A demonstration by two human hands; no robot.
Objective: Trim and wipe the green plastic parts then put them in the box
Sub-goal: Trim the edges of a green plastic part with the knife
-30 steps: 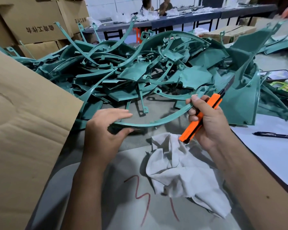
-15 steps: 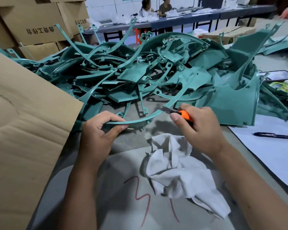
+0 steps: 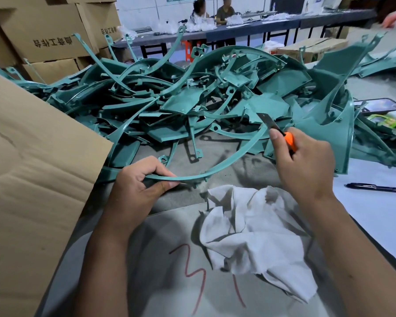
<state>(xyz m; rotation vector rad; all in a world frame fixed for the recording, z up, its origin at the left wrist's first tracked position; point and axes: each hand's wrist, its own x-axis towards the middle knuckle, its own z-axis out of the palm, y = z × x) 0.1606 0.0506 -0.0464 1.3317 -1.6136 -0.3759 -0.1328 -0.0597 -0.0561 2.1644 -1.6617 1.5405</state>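
Fingers of the left hand [image 3: 137,184] pinched one end of a curved green strip [image 3: 229,161] above the table [image 3: 176,271]. Right hand [image 3: 304,165] gripped an orange knife [image 3: 289,140], blade at the strip's far end. White cloth [image 3: 256,236] lay below.

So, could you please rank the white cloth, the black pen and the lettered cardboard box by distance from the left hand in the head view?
1. White cloth, just right of the left hand.
2. Black pen, far right.
3. Lettered cardboard box, far back left.
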